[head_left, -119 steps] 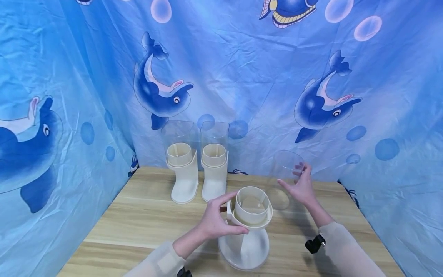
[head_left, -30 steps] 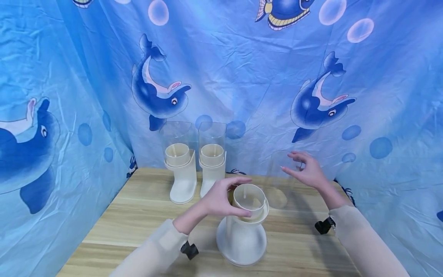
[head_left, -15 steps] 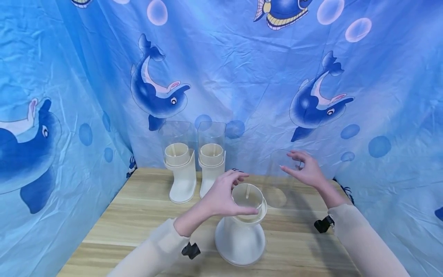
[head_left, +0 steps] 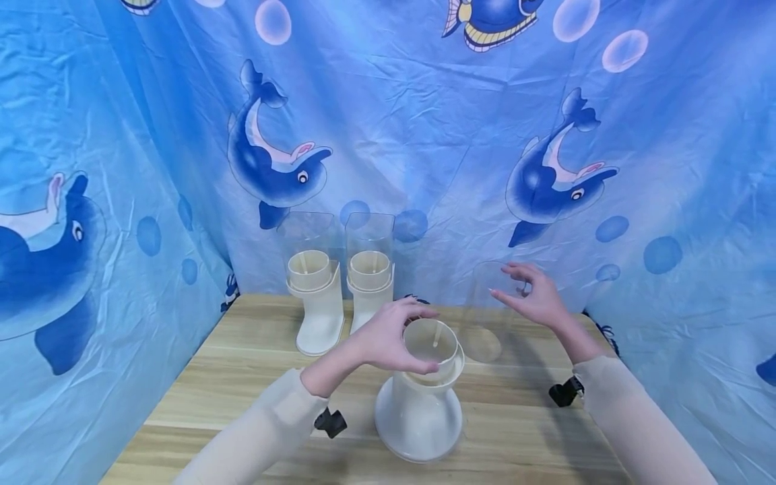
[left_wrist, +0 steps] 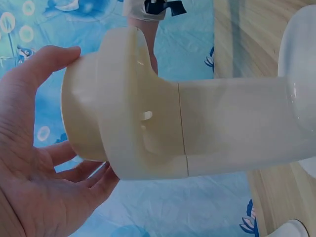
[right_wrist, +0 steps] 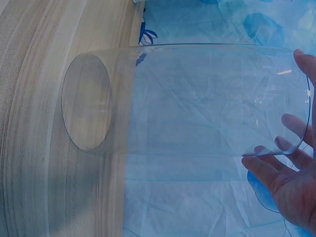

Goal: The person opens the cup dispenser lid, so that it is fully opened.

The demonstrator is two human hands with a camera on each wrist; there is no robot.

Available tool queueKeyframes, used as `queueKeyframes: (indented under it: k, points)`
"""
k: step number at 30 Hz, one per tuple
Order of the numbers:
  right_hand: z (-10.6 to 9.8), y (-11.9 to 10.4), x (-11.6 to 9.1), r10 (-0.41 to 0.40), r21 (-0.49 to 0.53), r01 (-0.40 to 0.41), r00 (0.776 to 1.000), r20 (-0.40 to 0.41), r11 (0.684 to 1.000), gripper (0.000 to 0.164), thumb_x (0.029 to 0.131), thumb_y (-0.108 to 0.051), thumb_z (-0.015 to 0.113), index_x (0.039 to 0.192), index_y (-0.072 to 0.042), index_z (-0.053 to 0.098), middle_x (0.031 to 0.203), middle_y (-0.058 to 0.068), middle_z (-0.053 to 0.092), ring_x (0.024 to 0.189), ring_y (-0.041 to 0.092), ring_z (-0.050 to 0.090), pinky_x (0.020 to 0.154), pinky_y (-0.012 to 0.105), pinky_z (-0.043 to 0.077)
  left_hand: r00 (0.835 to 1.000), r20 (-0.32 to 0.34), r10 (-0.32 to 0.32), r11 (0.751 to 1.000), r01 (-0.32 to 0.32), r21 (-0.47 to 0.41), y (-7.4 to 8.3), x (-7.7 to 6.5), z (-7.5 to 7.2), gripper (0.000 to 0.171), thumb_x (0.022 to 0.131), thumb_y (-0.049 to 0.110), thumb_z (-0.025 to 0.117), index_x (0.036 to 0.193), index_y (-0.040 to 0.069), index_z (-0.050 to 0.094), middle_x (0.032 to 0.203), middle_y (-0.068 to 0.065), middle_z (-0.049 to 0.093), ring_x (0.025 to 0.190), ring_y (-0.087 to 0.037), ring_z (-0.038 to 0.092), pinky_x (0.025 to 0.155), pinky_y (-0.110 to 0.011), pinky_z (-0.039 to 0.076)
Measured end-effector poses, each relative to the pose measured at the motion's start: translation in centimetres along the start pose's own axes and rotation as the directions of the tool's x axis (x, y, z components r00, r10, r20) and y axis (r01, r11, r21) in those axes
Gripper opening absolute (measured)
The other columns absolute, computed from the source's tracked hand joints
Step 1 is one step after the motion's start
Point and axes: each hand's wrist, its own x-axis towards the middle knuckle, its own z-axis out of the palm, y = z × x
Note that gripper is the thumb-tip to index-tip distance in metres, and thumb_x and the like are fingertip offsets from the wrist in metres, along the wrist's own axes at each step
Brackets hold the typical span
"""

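A white stand (head_left: 421, 428) with a round foot rises from the table, bearing a cream collar that has a round inner ring (head_left: 430, 335) in it. My left hand (head_left: 388, 340) grips this ring, thumb on the near side and fingers round the far side. In the left wrist view, the same hand (left_wrist: 47, 163) spans the ring (left_wrist: 81, 106) just above the collar. My right hand (head_left: 533, 296) holds a clear tube (head_left: 481, 310) near its upper end. The right wrist view shows thumb and fingers either side of the tube (right_wrist: 197, 98), whose lower end overlaps the tabletop.
Two similar cream stands, the left one (head_left: 321, 320) and the right one (head_left: 366, 306), stand at the back left with clear tubes on top. Behind the wooden table (head_left: 242, 391) hangs a blue dolphin-print curtain (head_left: 424, 135).
My left hand has shifted from the outer collar up to the inner ring, which has turned clockwise seen from above. My right hand has moved higher on the clear tube and stays there.
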Motion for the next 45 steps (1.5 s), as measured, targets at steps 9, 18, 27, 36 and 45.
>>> queueKeyframes:
  k: [9,18,27,36,45]
  points:
    - [0.1,-0.1,0.3,-0.01,0.002,0.01,1.0,-0.003,1.0,0.068,0.092,-0.038,0.084,0.146,-0.002,0.062,0.16,0.022,0.05,0.135,0.048,0.057,0.103,0.066,0.056,0.982,-0.055,-0.182,0.981,0.185,0.055,1.4,-0.5,1.3,0.096,0.063,0.055,0.098,0.141,0.009,0.063,0.142,-0.009,0.062,0.135,-0.03,0.056,0.111,-0.049,0.055]
    - [0.3,0.1,0.2,0.004,-0.014,-0.004,1.0,0.01,1.0,0.07,0.093,-0.04,0.083,0.147,-0.001,0.061,0.162,0.023,0.047,0.136,0.048,0.056,0.104,0.065,0.056,0.976,-0.065,-0.208,0.976,0.211,0.052,0.1,1.4,1.3,0.079,0.061,0.05,0.097,0.124,0.008,0.073,0.116,-0.003,0.068,0.112,-0.02,0.063,0.098,-0.036,0.058]
    - [0.1,0.1,0.1,-0.03,0.0,0.03,0.999,-0.014,1.0,0.066,0.092,-0.034,0.085,0.143,0.001,0.064,0.157,0.024,0.051,0.131,0.048,0.06,0.1,0.065,0.059,0.967,-0.126,-0.222,0.969,0.233,0.081,-1.9,4.6,1.3,0.081,0.065,0.053,0.095,0.128,0.008,0.073,0.124,-0.009,0.07,0.124,-0.031,0.062,0.107,-0.047,0.056]
    - [0.1,0.2,0.3,-0.038,0.006,0.038,0.999,-0.015,0.999,0.067,0.092,-0.035,0.084,0.143,0.002,0.063,0.157,0.024,0.051,0.131,0.05,0.06,0.101,0.064,0.058,0.952,-0.159,-0.263,0.951,0.283,0.121,-4.5,8.3,1.0,0.083,0.069,0.05,0.094,0.134,0.004,0.071,0.129,-0.012,0.066,0.128,-0.033,0.061,0.112,-0.047,0.052]
    - [0.2,0.3,0.4,-0.042,0.009,0.042,0.999,-0.023,0.999,0.067,0.092,-0.036,0.084,0.144,0.001,0.063,0.158,0.025,0.05,0.132,0.05,0.059,0.1,0.066,0.058,0.936,-0.15,-0.319,0.931,0.339,0.138,-6.2,11.2,1.3,0.084,0.073,0.047,0.093,0.14,0.004,0.068,0.145,-0.016,0.063,0.139,-0.036,0.058,0.115,-0.048,0.053]
